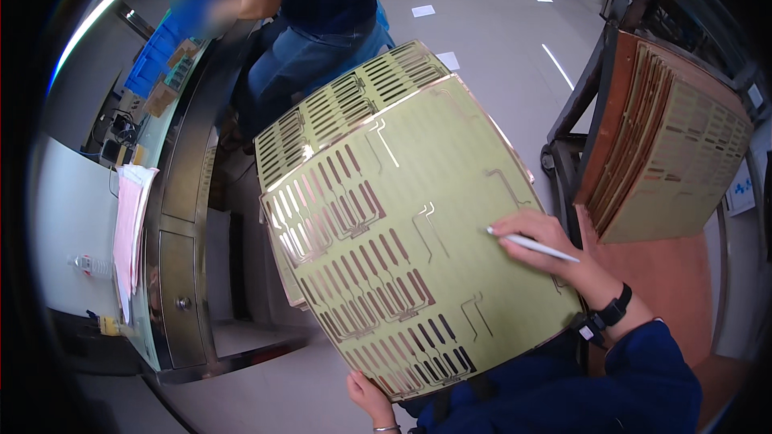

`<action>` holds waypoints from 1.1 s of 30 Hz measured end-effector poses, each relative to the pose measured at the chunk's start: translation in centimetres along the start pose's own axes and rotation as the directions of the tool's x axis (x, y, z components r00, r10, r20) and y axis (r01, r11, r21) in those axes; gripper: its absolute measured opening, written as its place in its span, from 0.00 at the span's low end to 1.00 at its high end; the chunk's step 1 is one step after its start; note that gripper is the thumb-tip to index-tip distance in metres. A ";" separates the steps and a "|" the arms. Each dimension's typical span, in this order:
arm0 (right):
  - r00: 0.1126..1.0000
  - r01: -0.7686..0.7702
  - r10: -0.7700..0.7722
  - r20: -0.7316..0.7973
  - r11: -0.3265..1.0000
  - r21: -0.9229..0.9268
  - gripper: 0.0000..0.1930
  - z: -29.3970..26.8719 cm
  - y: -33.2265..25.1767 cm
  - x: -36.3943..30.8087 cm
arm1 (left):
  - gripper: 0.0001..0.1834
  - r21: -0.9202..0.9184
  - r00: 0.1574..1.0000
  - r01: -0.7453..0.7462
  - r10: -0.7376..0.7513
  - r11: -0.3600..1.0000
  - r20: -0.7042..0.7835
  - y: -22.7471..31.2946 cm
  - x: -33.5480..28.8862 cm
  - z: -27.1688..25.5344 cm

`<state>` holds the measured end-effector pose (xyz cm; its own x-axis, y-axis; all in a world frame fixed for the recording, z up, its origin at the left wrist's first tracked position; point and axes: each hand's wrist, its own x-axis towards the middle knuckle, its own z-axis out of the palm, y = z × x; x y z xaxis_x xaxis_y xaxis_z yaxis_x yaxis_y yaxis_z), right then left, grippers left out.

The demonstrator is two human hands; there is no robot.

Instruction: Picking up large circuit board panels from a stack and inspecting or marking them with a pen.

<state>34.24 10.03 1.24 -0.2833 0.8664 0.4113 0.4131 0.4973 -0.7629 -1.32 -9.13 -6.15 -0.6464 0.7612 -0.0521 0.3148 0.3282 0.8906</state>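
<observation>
A large pale-green circuit board panel (462, 193) with rows of copper traces lies tilted in front of me, on top of another patterned panel (346, 88) that shows past its far edge. My right hand (535, 241), with a black band on the wrist, is closed around a slim white pen (547, 249) above the plain right part of the top panel. One end of the pen sticks out by my fingertips. At the panel's near left corner my left hand (370, 398) grips the edge; some of its fingers are hidden.
At right a wheeled rack holds a stack of similar panels (691, 145) leaning upright. To the left runs a metal workbench (181, 273) with pink and white papers (133, 225) and blue bins (157, 52). Another person (322, 0) sits beyond the panels.
</observation>
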 end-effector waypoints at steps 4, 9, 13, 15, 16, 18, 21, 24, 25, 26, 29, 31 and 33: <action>1.000 0.006 -0.007 -0.021 1.000 -0.027 0.08 0.6 0.9 4.3 | 0.18 -0.060 1.000 0.005 -0.005 0.998 0.004 0.2 0.2 0.6; 0.996 0.075 -0.077 -0.047 0.996 -0.043 0.07 1.6 3.0 6.1 | 0.18 -0.020 1.000 0.018 -0.018 1.000 -0.006 -0.3 0.1 0.7; 0.994 0.105 -0.108 -0.035 0.992 -0.067 0.06 1.7 3.0 6.1 | 0.17 0.022 1.000 0.026 -0.026 0.999 -0.002 -0.3 -0.3 0.4; 0.994 0.092 -0.097 -0.059 0.993 -0.073 0.06 1.8 3.1 6.2 | 0.17 0.016 0.999 0.034 -0.034 0.999 -0.001 -0.3 -0.3 0.5; 0.994 0.088 -0.092 -0.058 0.994 -0.071 0.06 1.7 3.1 6.3 | 0.17 0.006 0.999 0.036 -0.036 0.999 -0.002 -0.3 -0.3 0.5; 0.991 0.108 -0.114 -0.073 0.991 -0.083 0.06 1.6 3.3 6.5 | 0.17 -0.007 0.999 0.048 -0.048 0.999 -0.007 -0.3 -0.4 0.6; 0.992 0.103 -0.109 -0.071 0.991 -0.081 0.07 1.8 3.6 6.6 | 0.17 -0.007 0.998 0.056 -0.056 0.998 -0.017 -0.1 -0.5 0.7; 0.993 0.094 -0.098 -0.067 0.993 -0.069 0.06 1.8 3.6 6.7 | 0.17 -0.019 0.998 0.061 -0.062 0.998 -0.024 0.4 -0.5 1.0; 0.993 0.093 -0.098 -0.066 0.993 -0.068 0.06 1.9 3.7 6.7 | 0.17 -0.045 0.997 0.067 -0.068 0.997 -0.030 0.5 -0.4 1.1; 0.993 0.091 -0.095 -0.068 0.994 -0.060 0.06 2.0 3.7 6.7 | 0.17 -0.044 0.997 0.068 -0.069 0.997 -0.031 0.3 -0.4 0.9; 0.995 0.078 -0.081 -0.065 0.996 -0.046 0.06 1.8 3.7 6.9 | 0.17 -0.012 0.998 0.064 -0.064 0.998 -0.016 0.0 -0.4 0.7; 0.995 0.070 -0.072 -0.062 0.996 -0.047 0.06 1.8 3.7 6.8 | 0.17 -0.013 0.998 0.068 -0.068 0.998 -0.016 0.2 -0.5 0.8; 0.994 0.065 -0.070 -0.084 0.996 -0.062 0.06 1.9 3.6 6.8 | 0.17 -0.007 0.998 0.062 -0.062 0.998 -0.011 0.0 -0.4 0.8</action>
<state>32.20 17.67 0.36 -0.2377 0.8304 0.5040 0.4469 0.5542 -0.7023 -0.51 -9.05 -6.52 -0.6726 0.7329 -0.1021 0.2692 0.3708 0.8889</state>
